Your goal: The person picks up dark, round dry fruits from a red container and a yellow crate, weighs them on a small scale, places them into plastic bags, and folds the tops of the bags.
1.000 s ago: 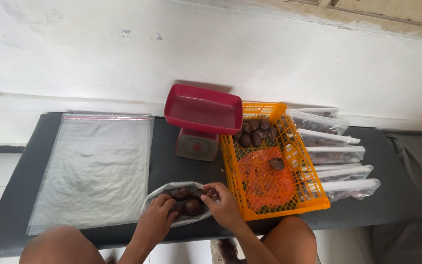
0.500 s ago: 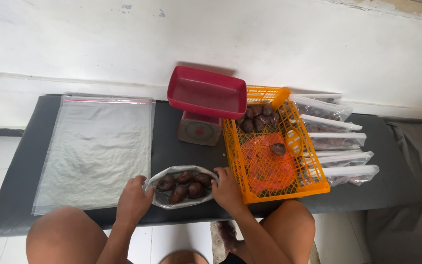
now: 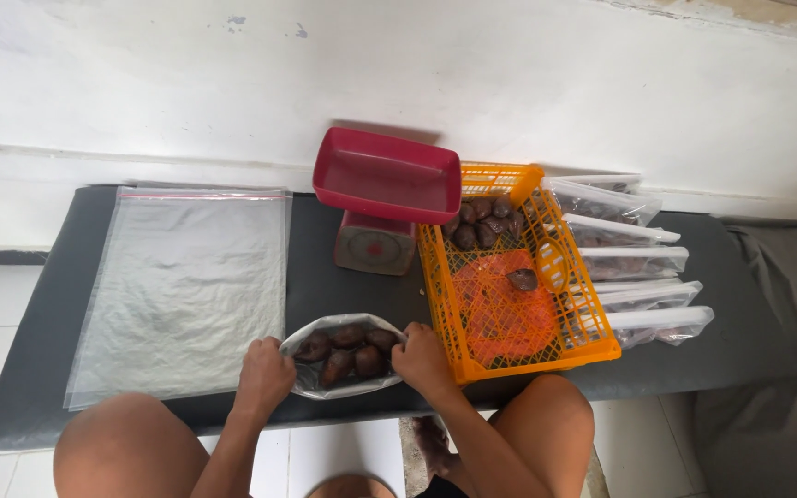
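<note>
Two hands, left hand [image 3: 265,377] and right hand [image 3: 424,360], at six o'clock on one open clear bag [image 3: 343,355] holding about five dark brown fruits [image 3: 350,350]. One orange plastic crate [image 3: 518,277] at three o'clock with roughly eight more of the same fruits heaped at its far end [image 3: 483,224] and one lying alone [image 3: 522,278]. One red kitchen scale [image 3: 386,198] at twelve, one stack of empty clear bags [image 3: 182,286] at nine, five filled sealed bags [image 3: 629,263] beyond the crate.

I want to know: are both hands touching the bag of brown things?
Touching. The head view shows the left hand and right hand gripping the clear bag's edges.
</note>
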